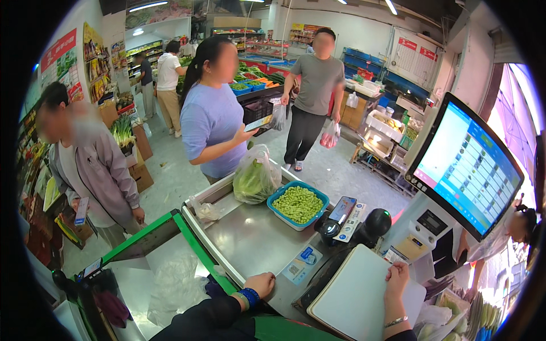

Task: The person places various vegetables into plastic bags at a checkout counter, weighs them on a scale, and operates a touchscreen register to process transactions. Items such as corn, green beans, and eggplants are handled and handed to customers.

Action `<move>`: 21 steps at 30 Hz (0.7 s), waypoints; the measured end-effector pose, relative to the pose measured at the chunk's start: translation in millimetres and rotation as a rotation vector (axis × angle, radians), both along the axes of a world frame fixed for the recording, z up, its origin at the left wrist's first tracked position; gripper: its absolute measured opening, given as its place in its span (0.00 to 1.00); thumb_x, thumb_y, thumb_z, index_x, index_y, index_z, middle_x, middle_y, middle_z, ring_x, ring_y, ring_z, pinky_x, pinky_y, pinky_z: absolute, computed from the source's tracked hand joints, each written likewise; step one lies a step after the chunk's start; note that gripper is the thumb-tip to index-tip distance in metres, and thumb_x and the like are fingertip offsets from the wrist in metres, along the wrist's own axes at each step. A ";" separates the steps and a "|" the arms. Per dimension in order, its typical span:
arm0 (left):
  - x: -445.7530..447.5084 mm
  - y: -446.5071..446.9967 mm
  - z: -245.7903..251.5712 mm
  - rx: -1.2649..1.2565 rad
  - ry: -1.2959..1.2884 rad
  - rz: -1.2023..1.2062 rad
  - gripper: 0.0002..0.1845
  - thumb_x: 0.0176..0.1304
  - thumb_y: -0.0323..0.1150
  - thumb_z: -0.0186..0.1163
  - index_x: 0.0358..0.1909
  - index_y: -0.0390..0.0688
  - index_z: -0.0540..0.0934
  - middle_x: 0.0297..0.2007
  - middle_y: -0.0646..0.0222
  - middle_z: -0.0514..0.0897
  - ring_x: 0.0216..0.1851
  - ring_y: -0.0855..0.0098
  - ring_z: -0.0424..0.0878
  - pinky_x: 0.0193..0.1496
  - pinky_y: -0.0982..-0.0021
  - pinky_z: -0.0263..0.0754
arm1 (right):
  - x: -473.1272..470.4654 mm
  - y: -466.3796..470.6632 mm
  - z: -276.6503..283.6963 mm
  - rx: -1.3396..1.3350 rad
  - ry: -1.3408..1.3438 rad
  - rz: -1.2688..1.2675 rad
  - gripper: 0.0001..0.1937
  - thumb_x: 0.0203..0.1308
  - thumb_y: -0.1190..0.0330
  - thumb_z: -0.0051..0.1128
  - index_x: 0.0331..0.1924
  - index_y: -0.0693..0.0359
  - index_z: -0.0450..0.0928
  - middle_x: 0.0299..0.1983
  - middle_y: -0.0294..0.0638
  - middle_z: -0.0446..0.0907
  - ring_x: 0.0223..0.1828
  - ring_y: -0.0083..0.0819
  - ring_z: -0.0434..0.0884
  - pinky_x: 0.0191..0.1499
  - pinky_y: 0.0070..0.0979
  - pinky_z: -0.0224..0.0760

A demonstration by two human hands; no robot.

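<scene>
My left hand (260,284), a blue beaded bracelet at its wrist, rests loosely curled at the near edge of a metal counter (243,238). My right hand (397,275) is half closed above the right part of a white scale platform (354,290); whether it holds anything is unclear. On the counter's far side stand a plastic bag of leafy green vegetables (254,181) and a blue basket (279,215) filled with shelled green beans. A phone (342,209) lies near a black scanner (329,229), right of the basket.
A person in a blue top (213,111) holds a phone across the counter. Another person (318,76) carries bags behind. At left stands a person in a grey jacket (100,166). A tilted monitor (469,166) rises at right. Clear plastic bags (177,285) lie in the green-edged bay.
</scene>
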State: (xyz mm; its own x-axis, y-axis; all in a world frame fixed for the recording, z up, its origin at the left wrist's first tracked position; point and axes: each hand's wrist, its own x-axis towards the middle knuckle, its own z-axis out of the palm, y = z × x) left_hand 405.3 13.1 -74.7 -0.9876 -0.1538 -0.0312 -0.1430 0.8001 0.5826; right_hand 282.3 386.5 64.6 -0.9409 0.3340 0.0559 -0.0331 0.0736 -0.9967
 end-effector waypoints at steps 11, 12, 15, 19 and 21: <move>0.3 1.7 -2.5 -0.004 0.033 0.036 0.13 0.62 0.43 0.53 0.39 0.47 0.80 0.31 0.58 0.84 0.35 0.53 0.81 0.39 0.56 0.76 | 4.7 -2.9 5.9 -0.022 0.034 0.057 0.05 0.59 0.78 0.46 0.38 0.63 0.69 0.26 0.35 0.71 0.20 0.18 0.68 0.24 0.15 0.62; 0.0 1.4 -3.3 0.000 0.040 0.040 0.13 0.62 0.43 0.53 0.39 0.47 0.80 0.31 0.58 0.84 0.35 0.53 0.81 0.39 0.56 0.76 | 5.6 -3.4 7.1 -0.004 0.019 0.047 0.05 0.59 0.78 0.46 0.38 0.63 0.69 0.26 0.35 0.71 0.20 0.18 0.68 0.24 0.16 0.62; -1.1 0.4 -7.3 -0.004 -0.010 0.047 0.13 0.62 0.43 0.53 0.39 0.48 0.80 0.32 0.58 0.84 0.36 0.53 0.81 0.39 0.56 0.76 | 7.2 -4.5 10.4 -0.008 0.000 0.040 0.05 0.58 0.78 0.47 0.38 0.63 0.70 0.27 0.35 0.71 0.21 0.19 0.69 0.24 0.16 0.63; -4.3 -3.0 -15.6 0.083 -0.013 0.046 0.13 0.62 0.42 0.55 0.41 0.46 0.79 0.30 0.61 0.84 0.34 0.60 0.82 0.38 0.62 0.76 | 7.3 -5.0 11.9 -0.017 -0.011 0.032 0.05 0.58 0.78 0.47 0.38 0.64 0.70 0.27 0.35 0.71 0.21 0.19 0.69 0.24 0.16 0.63; -11.7 -6.6 -16.0 0.284 -0.074 0.105 0.13 0.61 0.40 0.57 0.43 0.44 0.79 0.29 0.63 0.84 0.31 0.66 0.83 0.37 0.66 0.76 | 6.9 -4.7 11.0 -0.027 -0.020 0.027 0.05 0.58 0.78 0.48 0.38 0.63 0.69 0.27 0.35 0.71 0.21 0.19 0.69 0.24 0.16 0.63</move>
State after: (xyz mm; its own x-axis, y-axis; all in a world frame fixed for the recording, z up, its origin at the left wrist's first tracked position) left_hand 393.7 6.5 -90.7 -0.9602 -0.2299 -0.1588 -0.2668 0.5851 0.7658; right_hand 289.3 381.8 75.6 -0.9505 0.3095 0.0283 -0.0147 0.0461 -0.9988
